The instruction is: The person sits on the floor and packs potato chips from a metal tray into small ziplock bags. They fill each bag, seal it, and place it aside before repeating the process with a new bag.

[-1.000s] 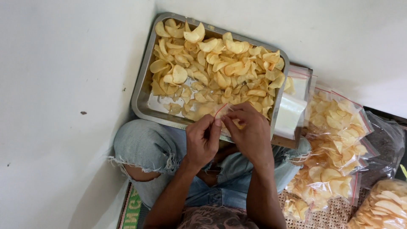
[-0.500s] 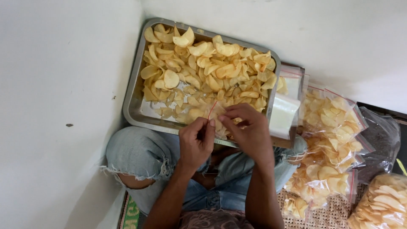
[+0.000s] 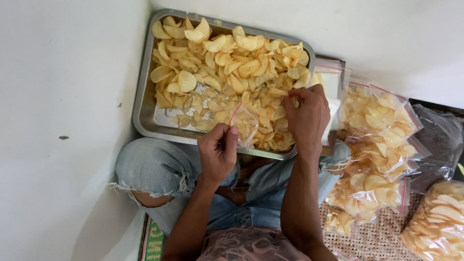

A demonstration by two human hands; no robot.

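Observation:
A steel tray [image 3: 145, 108] rests on my lap against the white wall, heaped with pale yellow chips [image 3: 227, 67]. My left hand [image 3: 218, 153] pinches a small clear zip bag [image 3: 245, 124] with a red seal strip, held open over the tray's near edge. My right hand [image 3: 307, 116] reaches into the chips at the tray's right side, fingers curled down on them. Whether it grips any chips is hidden by the fingers.
Several filled, sealed chip bags [image 3: 382, 145] lie piled to my right on a woven mat [image 3: 382, 241]. A stack of unfilled clear bags [image 3: 334, 82] sits by the tray's right end. A dark plastic bag [image 3: 442, 140] lies at the far right. White walls stand left and ahead.
My hands were together at the bag's mouth. Now they have parted: the left keeps the bag, the right has moved right into the chips. The view has shifted closer.

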